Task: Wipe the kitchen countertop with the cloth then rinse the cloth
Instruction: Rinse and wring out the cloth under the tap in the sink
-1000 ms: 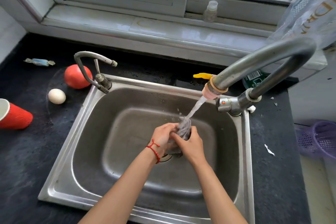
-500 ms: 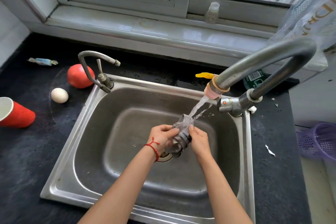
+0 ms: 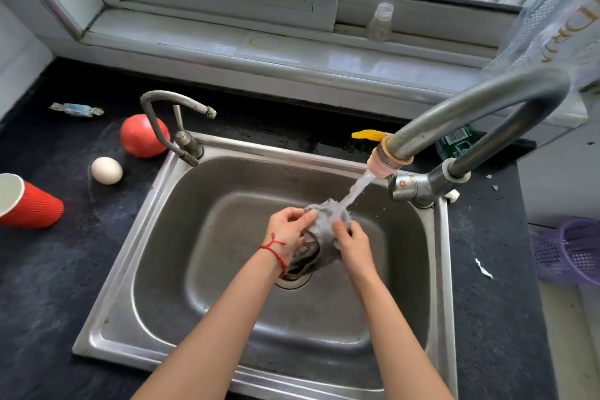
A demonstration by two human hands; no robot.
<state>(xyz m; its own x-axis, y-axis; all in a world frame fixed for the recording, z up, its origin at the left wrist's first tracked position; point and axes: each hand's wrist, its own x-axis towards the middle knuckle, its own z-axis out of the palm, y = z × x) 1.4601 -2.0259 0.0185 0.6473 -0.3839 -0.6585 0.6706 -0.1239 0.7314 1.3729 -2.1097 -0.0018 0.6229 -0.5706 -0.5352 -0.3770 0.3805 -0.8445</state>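
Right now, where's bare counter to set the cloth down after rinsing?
Bare patches: the dark counter left of the sink, nearer than the red cup; and the strip right of the sink, bar a white scrap. Crowded: back left, with tomato, egg and wrapper. Both hands hold the cloth.

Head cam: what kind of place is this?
Most likely a home kitchen. A stainless sink is set into a dark countertop under a window, tap running, while both hands rinse a cloth. A tomato and egg sit nearby.
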